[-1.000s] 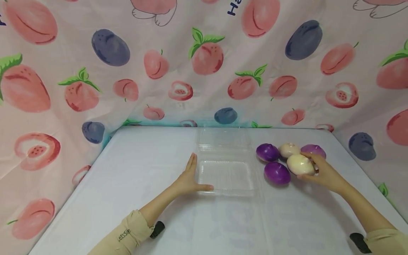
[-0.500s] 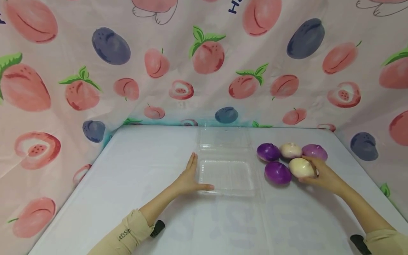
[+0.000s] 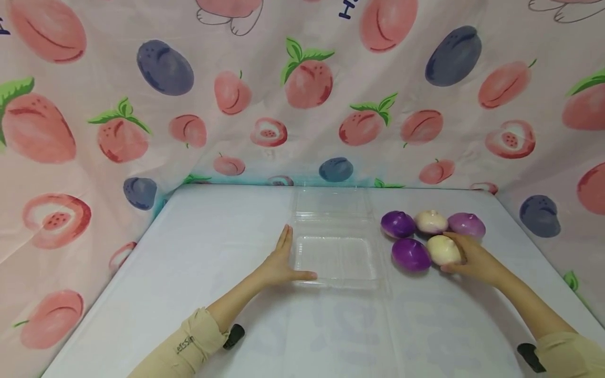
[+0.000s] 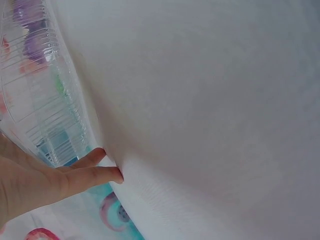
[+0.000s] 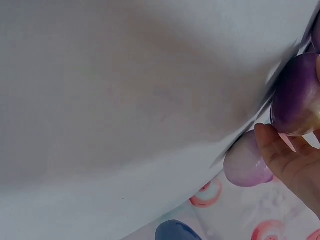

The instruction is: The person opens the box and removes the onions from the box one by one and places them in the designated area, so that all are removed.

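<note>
Several glossy, onion-like bulbs with pointed tips sit on the right side of the table. My right hand (image 3: 476, 261) holds a cream-topped onion (image 3: 442, 250) from its right, thumb in front and fingers behind. In the right wrist view that onion (image 5: 295, 95) shows a purple underside. Close to its left lies a purple onion (image 3: 411, 255). Behind are another purple onion (image 3: 397, 224), a cream one (image 3: 431, 222) and a lilac one (image 3: 467, 224). My left hand (image 3: 278, 266) touches a clear plastic box (image 3: 335, 283), straight fingers along its left side, thumb over its front edge.
The box's clear lid (image 3: 333, 203) lies folded back behind it. A white sheet (image 3: 212, 226) covers the table. Behind the table hangs a fruit-printed cloth (image 3: 269, 100), which also runs along both sides.
My right hand has lowered the cream-topped onion and shifted it slightly left, close to the front purple onion. The left hand and the clear box have stayed in place.
</note>
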Demonstrator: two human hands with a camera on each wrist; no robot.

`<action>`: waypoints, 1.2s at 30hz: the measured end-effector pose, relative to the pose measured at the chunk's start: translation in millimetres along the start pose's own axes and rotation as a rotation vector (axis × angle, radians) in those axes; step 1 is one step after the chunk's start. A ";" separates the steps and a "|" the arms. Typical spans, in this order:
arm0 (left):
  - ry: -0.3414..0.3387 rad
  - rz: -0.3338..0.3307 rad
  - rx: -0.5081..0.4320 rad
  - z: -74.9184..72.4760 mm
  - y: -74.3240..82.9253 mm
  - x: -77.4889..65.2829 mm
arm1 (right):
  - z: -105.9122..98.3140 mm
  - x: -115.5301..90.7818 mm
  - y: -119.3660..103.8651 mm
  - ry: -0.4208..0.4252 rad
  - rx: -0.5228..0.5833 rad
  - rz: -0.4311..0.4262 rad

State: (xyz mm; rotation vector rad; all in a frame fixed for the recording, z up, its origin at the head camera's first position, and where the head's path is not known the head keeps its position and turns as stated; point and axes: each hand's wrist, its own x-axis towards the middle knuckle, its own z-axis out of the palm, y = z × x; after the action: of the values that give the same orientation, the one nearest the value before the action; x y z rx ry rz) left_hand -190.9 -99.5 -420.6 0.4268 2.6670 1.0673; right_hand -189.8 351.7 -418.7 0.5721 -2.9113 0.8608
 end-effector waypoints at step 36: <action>0.000 0.035 0.013 -4.9 -3.5 5.3 | -5.2 3.8 -21.1 0.142 -0.219 -0.118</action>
State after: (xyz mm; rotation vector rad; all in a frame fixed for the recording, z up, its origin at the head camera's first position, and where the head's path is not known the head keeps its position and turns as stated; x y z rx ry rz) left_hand -198.0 -103.2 -420.2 0.4779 2.6771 1.0597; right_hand -186.0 336.8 -402.9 0.6279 -2.7624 0.5361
